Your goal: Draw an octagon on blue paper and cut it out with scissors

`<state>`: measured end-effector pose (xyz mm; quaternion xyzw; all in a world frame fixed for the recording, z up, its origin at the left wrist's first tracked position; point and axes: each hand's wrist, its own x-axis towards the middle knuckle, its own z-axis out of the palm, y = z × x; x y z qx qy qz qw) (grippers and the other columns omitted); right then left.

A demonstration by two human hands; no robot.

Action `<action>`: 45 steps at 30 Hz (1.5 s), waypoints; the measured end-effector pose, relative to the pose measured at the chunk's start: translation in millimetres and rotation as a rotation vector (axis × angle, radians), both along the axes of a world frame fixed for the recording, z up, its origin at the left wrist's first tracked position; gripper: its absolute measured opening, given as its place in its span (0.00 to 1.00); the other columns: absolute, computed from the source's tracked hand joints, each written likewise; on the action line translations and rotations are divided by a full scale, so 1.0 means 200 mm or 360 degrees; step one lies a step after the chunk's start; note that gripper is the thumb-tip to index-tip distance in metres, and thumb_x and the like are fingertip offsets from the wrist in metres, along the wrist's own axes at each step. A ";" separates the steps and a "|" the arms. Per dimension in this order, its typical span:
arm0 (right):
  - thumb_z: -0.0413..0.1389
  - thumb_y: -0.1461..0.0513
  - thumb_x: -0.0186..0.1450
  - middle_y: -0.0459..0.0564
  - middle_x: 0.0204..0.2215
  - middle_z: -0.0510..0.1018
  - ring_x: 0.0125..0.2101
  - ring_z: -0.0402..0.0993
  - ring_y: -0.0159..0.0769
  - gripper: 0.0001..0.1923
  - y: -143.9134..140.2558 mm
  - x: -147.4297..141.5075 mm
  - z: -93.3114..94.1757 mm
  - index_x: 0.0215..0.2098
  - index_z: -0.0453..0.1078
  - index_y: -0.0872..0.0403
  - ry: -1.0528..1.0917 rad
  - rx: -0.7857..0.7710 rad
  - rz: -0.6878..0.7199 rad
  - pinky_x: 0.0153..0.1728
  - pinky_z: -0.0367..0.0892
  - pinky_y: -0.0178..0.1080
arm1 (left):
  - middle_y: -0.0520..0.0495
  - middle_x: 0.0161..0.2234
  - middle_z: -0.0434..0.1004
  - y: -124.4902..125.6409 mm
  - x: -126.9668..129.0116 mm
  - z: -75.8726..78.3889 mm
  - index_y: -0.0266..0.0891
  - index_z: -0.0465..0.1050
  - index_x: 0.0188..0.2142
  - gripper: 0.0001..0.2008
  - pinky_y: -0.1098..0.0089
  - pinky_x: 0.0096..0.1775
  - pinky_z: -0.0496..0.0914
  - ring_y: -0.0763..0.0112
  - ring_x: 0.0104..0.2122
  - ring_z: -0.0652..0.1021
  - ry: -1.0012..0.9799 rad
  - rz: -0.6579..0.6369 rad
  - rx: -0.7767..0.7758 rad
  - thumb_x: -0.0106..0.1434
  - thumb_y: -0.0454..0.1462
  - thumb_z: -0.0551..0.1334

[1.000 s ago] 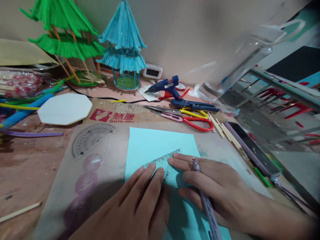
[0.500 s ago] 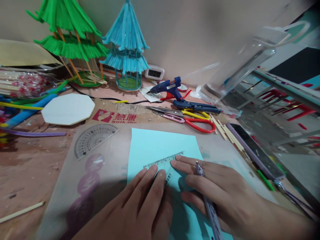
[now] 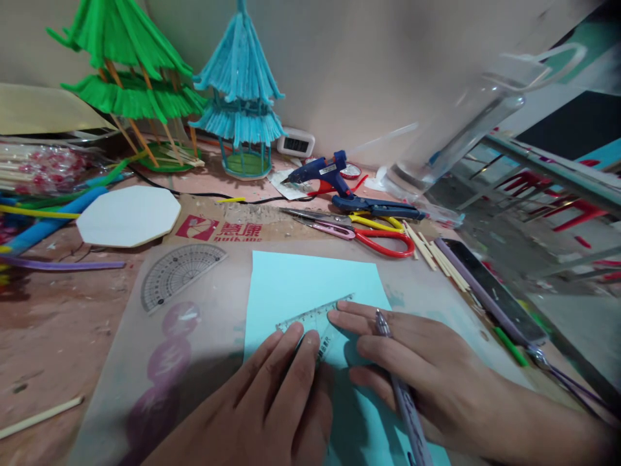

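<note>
A clear triangular set square [image 3: 320,320] lies on a sheet of light blue paper [image 3: 284,278], its marked edge slanting up to the right. My left hand [image 3: 276,395] rests over its lower left part, fingers stretched out and pressing down, thumb tucked beneath. My right hand [image 3: 427,369] touches the square's right end with its fingertips. A purple-grey pen [image 3: 410,414] is held in that same hand, tilted between the fingers, its upper part pointing away from me. My fingers and palms hide the lower part of the square.
Left of the paper lies a protractor [image 3: 182,272]. Behind are a white octagonal board [image 3: 129,217], scissors [image 3: 383,239], a glue gun [image 3: 323,169] and two pipe-cleaner pavilions, one green [image 3: 130,97], one blue [image 3: 239,116]. A phone [image 3: 490,288] and thin sticks [image 3: 441,259] lie right.
The whole view has shifted slightly, so things appear a little farther left and lower. Both hands keep their places on the set square, and the pen stays in my right hand.
</note>
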<state>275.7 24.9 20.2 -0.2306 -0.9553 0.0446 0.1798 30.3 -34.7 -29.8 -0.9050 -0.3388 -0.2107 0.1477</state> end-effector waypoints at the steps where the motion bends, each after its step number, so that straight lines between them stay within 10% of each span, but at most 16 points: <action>1: 0.54 0.62 0.72 0.59 0.49 0.82 0.53 0.78 0.41 0.07 0.00 0.00 0.00 0.40 0.72 0.58 -0.0009 -0.0004 -0.0004 0.57 0.73 0.38 | 0.39 0.56 0.73 0.00 0.00 0.00 0.38 0.68 0.48 0.10 0.58 0.65 0.49 0.56 0.57 0.73 0.0005 -0.0003 -0.0001 0.72 0.36 0.52; 45: 0.55 0.62 0.71 0.61 0.50 0.82 0.53 0.79 0.43 0.06 0.00 0.00 0.00 0.40 0.72 0.57 0.0004 -0.0018 -0.0015 0.53 0.76 0.39 | 0.43 0.57 0.73 -0.02 0.01 0.03 0.40 0.68 0.50 0.10 0.62 0.62 0.55 0.58 0.57 0.72 0.0013 0.0045 -0.0101 0.73 0.37 0.52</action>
